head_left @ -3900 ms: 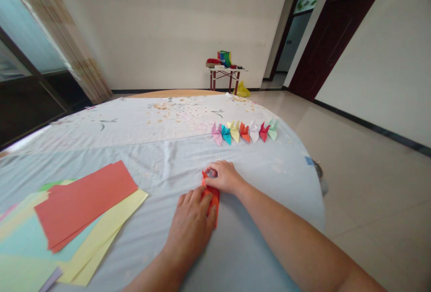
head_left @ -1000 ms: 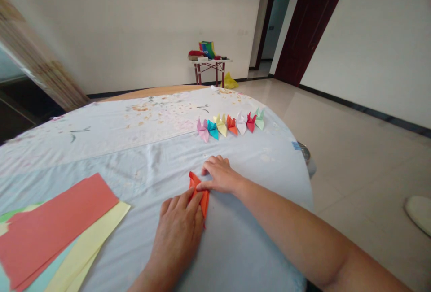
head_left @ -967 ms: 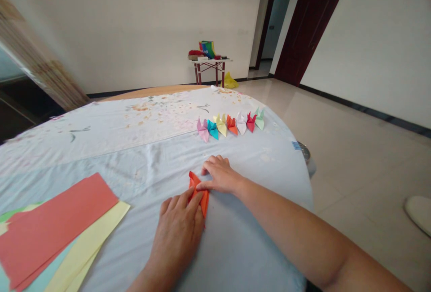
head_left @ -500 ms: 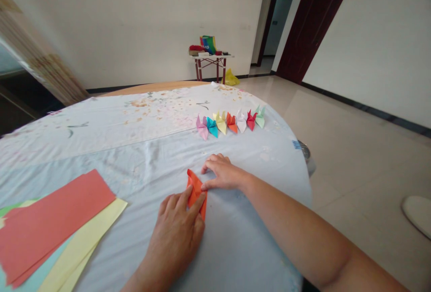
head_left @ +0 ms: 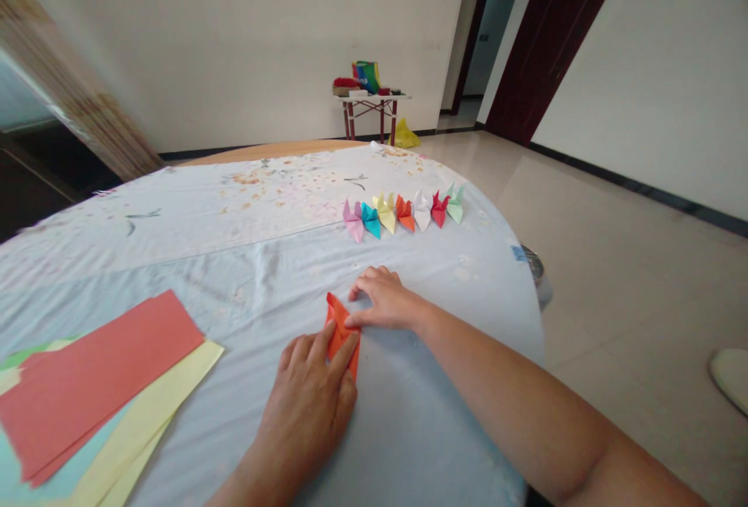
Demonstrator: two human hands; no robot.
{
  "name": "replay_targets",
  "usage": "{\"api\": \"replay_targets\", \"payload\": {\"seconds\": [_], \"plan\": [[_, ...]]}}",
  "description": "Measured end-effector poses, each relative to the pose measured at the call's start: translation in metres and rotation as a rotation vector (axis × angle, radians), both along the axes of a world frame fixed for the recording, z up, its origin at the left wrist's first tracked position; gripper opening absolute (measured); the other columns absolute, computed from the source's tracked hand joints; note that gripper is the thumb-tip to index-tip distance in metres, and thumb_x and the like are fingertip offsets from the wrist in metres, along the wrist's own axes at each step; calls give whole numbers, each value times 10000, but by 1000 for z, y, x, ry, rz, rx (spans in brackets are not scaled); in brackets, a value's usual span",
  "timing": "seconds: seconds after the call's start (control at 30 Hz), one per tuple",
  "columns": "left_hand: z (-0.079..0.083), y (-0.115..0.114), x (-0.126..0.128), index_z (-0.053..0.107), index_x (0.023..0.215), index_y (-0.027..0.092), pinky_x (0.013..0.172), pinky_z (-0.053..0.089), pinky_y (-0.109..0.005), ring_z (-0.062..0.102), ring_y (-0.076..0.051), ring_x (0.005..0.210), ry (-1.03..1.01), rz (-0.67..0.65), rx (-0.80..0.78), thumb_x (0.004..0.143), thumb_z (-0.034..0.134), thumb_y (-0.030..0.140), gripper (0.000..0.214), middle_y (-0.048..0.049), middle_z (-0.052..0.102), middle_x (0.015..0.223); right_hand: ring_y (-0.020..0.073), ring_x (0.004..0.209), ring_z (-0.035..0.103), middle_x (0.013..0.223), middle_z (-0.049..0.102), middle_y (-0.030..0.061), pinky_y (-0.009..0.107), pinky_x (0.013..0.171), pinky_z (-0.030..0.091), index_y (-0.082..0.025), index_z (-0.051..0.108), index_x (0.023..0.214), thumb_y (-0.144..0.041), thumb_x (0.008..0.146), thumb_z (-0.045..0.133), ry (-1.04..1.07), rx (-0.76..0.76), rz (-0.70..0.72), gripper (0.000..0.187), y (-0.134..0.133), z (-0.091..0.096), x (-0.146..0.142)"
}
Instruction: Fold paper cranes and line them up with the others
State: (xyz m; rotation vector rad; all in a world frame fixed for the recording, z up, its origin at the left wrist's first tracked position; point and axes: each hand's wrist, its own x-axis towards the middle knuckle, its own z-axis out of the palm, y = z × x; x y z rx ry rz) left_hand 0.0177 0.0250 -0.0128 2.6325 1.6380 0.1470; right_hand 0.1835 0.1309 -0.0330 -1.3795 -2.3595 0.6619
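Observation:
A folded piece of orange paper (head_left: pixel 342 327) lies on the cloth, long and narrow, with a pointed far end. From the near left my left hand (head_left: pixel 312 390) holds it against the table, index finger and thumb on the paper and the other fingers curled beside it. My right hand (head_left: pixel 382 298) reaches in from the right; its thumb touches the paper's right edge while the curved fingers stay apart from the thumb, above the cloth. Beyond the hands stands a row of small folded paper cranes, among them a pink one (head_left: pixel 353 220), an orange one (head_left: pixel 404 213) and a red one (head_left: pixel 439 209).
Paper sheets lie at the left, red ones (head_left: pixel 111 374) over yellow ones (head_left: pixel 149 421). A pale patterned cloth (head_left: pixel 280 258) covers the round table. Farther back are a small table (head_left: pixel 374 97) with bags and a yellow bag (head_left: pixel 404 133) on the floor.
My right thumb has slid slightly left on the orange paper. My left hand keeps its place on it. The whole view has shifted a little.

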Motion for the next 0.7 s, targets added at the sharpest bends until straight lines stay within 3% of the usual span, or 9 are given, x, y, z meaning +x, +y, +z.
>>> {"api": "replay_targets", "payload": {"seconds": [0.1, 0.57, 0.7], "plan": [[0, -2, 1, 476, 1257, 245, 935, 327, -443, 460, -250, 1058, 22, 12, -5, 821, 375, 207, 449, -106, 501, 1248, 241, 1003, 429, 1014, 530, 42, 372, 818, 317, -235, 597, 910, -530, 579, 716, -26, 9, -2, 459, 0, -1, -2], [2, -1, 3, 444, 1280, 268, 946, 304, -439, 442, -245, 1065, 42, 37, -48, 826, 362, 214, 464, -89, 482, 1267, 237, 1017, 417, 1029, 517, 36, 365, 820, 307, -242, 587, 923, -453, 619, 715, -45, -35, 14, 392, -1, 4, -2], [1, -2, 2, 439, 1284, 261, 947, 303, -439, 444, -244, 1062, 26, 27, -45, 825, 360, 211, 468, -89, 475, 1280, 225, 1003, 430, 1019, 527, 37, 364, 831, 305, -234, 593, 907, -518, 664, 656, -16, -10, -14, 379, -2, 1, -5]]}}
